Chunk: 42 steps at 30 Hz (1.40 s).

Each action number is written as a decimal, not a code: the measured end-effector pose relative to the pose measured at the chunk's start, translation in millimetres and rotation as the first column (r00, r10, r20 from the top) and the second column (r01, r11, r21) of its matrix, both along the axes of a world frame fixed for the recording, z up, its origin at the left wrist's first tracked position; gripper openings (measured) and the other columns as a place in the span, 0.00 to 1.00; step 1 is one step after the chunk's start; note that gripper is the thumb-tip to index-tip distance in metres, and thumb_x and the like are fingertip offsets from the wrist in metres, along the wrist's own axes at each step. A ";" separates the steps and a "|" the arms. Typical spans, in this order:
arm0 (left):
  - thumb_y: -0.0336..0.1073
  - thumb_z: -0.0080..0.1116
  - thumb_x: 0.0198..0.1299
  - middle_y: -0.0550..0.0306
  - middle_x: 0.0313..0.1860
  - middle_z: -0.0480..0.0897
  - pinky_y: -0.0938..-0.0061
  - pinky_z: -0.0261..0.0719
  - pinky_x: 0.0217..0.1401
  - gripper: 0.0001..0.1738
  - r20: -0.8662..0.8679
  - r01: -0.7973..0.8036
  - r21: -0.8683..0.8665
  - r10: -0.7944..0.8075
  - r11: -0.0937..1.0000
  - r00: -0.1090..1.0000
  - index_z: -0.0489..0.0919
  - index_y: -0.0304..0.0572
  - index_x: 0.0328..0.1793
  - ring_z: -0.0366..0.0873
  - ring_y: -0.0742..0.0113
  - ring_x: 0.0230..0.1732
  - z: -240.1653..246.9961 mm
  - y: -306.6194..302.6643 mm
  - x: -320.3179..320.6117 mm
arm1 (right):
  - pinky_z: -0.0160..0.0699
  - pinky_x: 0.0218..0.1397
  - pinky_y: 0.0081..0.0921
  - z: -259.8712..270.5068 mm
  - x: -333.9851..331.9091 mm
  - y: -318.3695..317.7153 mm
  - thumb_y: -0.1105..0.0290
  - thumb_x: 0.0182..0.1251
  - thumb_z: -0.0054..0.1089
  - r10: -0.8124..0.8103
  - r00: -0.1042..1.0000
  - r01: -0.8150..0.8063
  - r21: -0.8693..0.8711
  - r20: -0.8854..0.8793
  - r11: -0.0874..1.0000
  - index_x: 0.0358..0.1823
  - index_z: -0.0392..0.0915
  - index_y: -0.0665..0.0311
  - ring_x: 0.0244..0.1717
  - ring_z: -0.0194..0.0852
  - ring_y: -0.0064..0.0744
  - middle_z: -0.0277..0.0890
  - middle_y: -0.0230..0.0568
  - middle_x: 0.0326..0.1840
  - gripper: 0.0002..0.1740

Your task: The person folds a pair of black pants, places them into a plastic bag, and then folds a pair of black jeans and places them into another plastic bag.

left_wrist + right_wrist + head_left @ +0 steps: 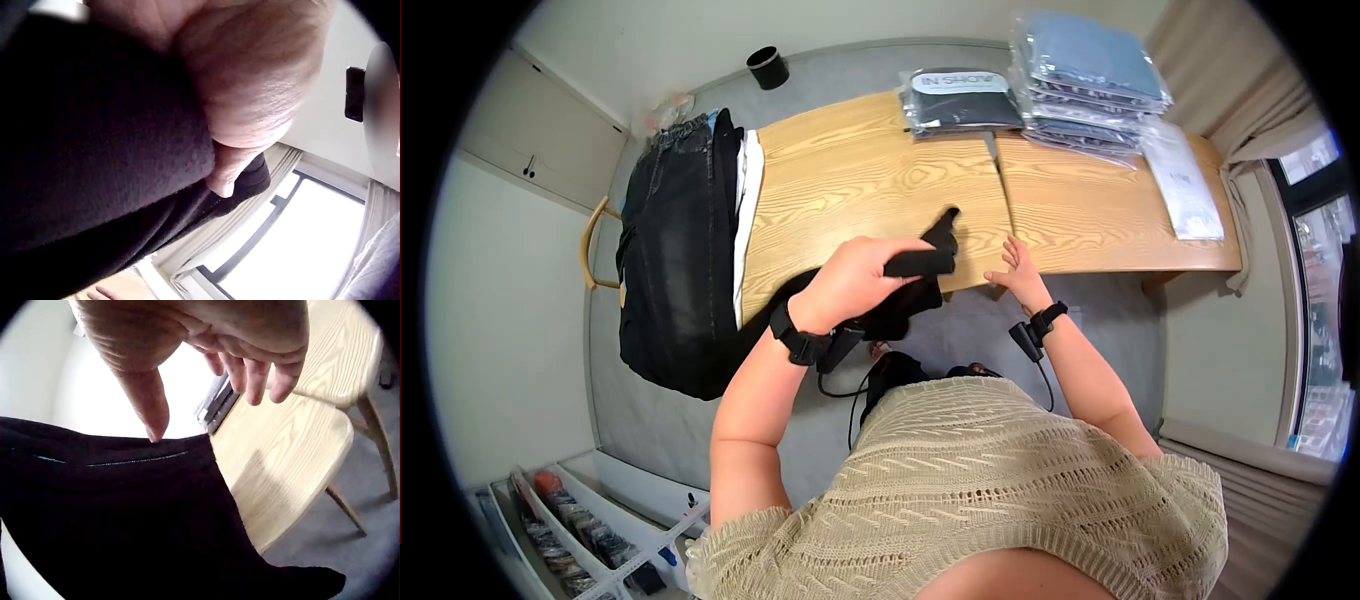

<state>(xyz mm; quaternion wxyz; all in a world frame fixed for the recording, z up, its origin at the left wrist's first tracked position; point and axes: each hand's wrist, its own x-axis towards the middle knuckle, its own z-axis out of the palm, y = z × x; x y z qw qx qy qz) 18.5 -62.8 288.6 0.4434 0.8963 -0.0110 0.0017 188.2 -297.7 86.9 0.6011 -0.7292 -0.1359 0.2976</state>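
My left hand [855, 278] grips a black garment [920, 264] near one edge, in front of the table's near side. The cloth hangs below that hand, and a loose corner sticks up past it. In the left wrist view, the thumb lies against the dark fabric [106, 150] and the other fingers are mostly hidden. To the right, my right hand [1024, 278] is held with fingers loosely spread and nothing between them. The right wrist view shows a stitched hem with light teal thread on the black cloth [119, 506], its upper edge close below the right thumb.
Dark jeans [675, 240] are piled at the left of the wooden table [830, 170]. Bagged clothes [1090, 70] are stacked at the back right, beside another plastic-wrapped garment [965, 110]. A clear packet [1185, 185] lies at the right. Behind the table stands a black bin [768, 70].
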 end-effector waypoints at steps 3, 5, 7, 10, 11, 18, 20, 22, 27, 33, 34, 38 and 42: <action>0.25 0.61 0.54 0.50 0.41 0.84 0.74 0.76 0.48 0.16 0.016 0.024 -0.118 -0.022 0.993 1.000 0.79 0.36 0.51 0.82 0.63 0.43 15.2 -52.2 -5.4 | 0.52 0.73 0.36 4.4 11.0 -41.6 0.74 0.45 0.73 0.054 0.998 -0.055 0.014 0.042 0.998 0.74 0.44 0.67 0.76 0.44 0.47 0.48 0.55 0.75 0.56; 0.24 0.61 0.54 0.50 0.42 0.84 0.74 0.76 0.48 0.16 0.104 0.005 -0.145 0.010 0.989 0.995 0.79 0.36 0.50 0.82 0.63 0.43 23.4 -80.2 -8.7 | 0.54 0.72 0.37 6.1 13.4 -72.0 0.69 0.40 0.78 0.087 0.993 -0.090 0.035 0.081 0.995 0.73 0.49 0.65 0.75 0.45 0.47 0.51 0.56 0.74 0.58; 0.22 0.61 0.53 0.53 0.42 0.84 0.75 0.75 0.50 0.15 0.204 -0.023 -0.183 0.061 0.983 0.977 0.79 0.35 0.49 0.81 0.64 0.43 33.0 -105.2 -8.7 | 0.54 0.72 0.37 11.0 16.1 -101.8 0.69 0.40 0.78 0.050 0.982 -0.041 -0.054 0.182 0.998 0.73 0.49 0.65 0.75 0.46 0.47 0.52 0.56 0.73 0.58; 0.20 0.61 0.52 0.55 0.43 0.84 0.75 0.75 0.50 0.14 0.293 -0.014 -0.248 0.089 0.969 0.952 0.80 0.34 0.47 0.80 0.66 0.44 49.0 -133.1 -6.6 | 0.57 0.70 0.35 5.9 15.6 -141.3 0.72 0.42 0.76 -0.073 0.981 0.070 0.022 0.179 0.997 0.72 0.50 0.64 0.72 0.50 0.46 0.55 0.55 0.71 0.55; 0.24 0.62 0.55 0.56 0.41 0.85 0.77 0.76 0.47 0.13 0.320 -0.017 -0.234 0.093 0.972 0.943 0.80 0.36 0.48 0.81 0.69 0.42 52.0 -139.8 -4.7 | 0.59 0.69 0.34 2.8 15.9 -152.6 0.74 0.45 0.74 -0.146 0.987 0.131 0.182 0.068 0.975 0.72 0.51 0.64 0.70 0.54 0.44 0.57 0.54 0.69 0.52; 0.28 0.65 0.56 0.61 0.41 0.83 0.79 0.74 0.49 0.17 0.225 -0.235 -0.433 0.357 0.870 0.907 0.79 0.35 0.52 0.77 0.75 0.42 57.0 -157.4 9.9 | 0.71 0.56 0.23 44.4 14.8 -216.6 0.80 0.54 0.64 0.106 0.939 0.041 0.413 -0.326 0.910 0.61 0.67 0.62 0.50 0.73 0.26 0.74 0.33 0.50 0.31; 0.35 0.64 0.59 0.65 0.39 0.81 0.80 0.73 0.46 0.16 0.247 -0.210 -0.432 0.339 0.877 0.908 0.79 0.34 0.51 0.74 0.77 0.40 54.5 -145.8 15.4 | 0.72 0.59 0.27 50.6 20.5 -233.9 0.78 0.58 0.62 0.007 0.941 0.152 0.443 -0.338 0.883 0.56 0.70 0.68 0.52 0.74 0.30 0.75 0.37 0.53 0.23; 0.39 0.62 0.61 0.65 0.36 0.80 0.81 0.72 0.44 0.17 0.226 -0.254 -0.442 0.381 0.860 0.897 0.79 0.33 0.48 0.73 0.77 0.38 57.5 -144.1 18.6 | 0.71 0.62 0.32 96.5 15.8 -247.5 0.76 0.64 0.57 -0.259 0.915 0.382 0.458 -0.309 0.803 0.55 0.71 0.73 0.54 0.74 0.32 0.76 0.41 0.53 0.18; 0.44 0.60 0.63 0.65 0.36 0.79 0.79 0.72 0.44 0.19 0.081 -0.368 -0.394 0.430 0.842 0.899 0.79 0.31 0.46 0.73 0.77 0.38 5.1 -115.4 34.6 | 0.71 0.58 0.25 132.0 41.5 -289.2 0.76 0.64 0.59 -0.316 0.948 0.240 0.576 0.034 0.782 0.51 0.75 0.70 0.50 0.74 0.25 0.78 0.36 0.49 0.14; 0.42 0.60 0.63 0.59 0.46 0.80 0.78 0.72 0.53 0.22 0.107 -0.269 -0.548 0.385 0.792 0.917 0.74 0.31 0.55 0.75 0.73 0.47 -7.0 -122.2 36.8 | 0.71 0.48 0.19 193.6 26.9 -319.0 0.75 0.63 0.61 -0.300 0.930 0.160 0.500 0.213 0.851 0.42 0.76 0.69 0.40 0.73 0.18 0.78 0.30 0.38 0.08; 0.40 0.60 0.63 0.58 0.49 0.79 0.77 0.72 0.56 0.22 0.120 -0.245 -0.545 0.363 0.802 0.924 0.73 0.31 0.57 0.75 0.72 0.49 -8.1 -119.9 37.3 | 0.70 0.46 0.18 204.5 20.6 -317.9 0.75 0.63 0.61 -0.299 0.928 0.162 0.482 0.222 0.861 0.40 0.76 0.68 0.37 0.71 0.18 0.76 0.28 0.35 0.07; 0.36 0.57 0.64 0.57 0.51 0.79 0.76 0.71 0.58 0.21 0.096 -0.214 -0.568 0.322 0.795 0.942 0.72 0.31 0.60 0.75 0.70 0.52 -11.4 -114.6 46.4 | 0.73 0.50 0.20 208.1 22.8 -317.1 0.75 0.64 0.59 -0.247 0.959 0.158 0.460 0.141 0.874 0.45 0.76 0.70 0.42 0.75 0.21 0.79 0.33 0.40 0.09; 0.36 0.55 0.65 0.57 0.46 0.81 0.75 0.73 0.51 0.16 0.150 -0.281 -0.449 0.381 0.848 0.912 0.75 0.30 0.52 0.77 0.70 0.46 -28.2 -126.8 80.4 | 0.75 0.54 0.23 186.2 46.7 -290.0 0.75 0.65 0.57 -0.326 0.945 0.303 0.491 -0.041 0.817 0.51 0.75 0.71 0.46 0.77 0.25 0.80 0.38 0.46 0.13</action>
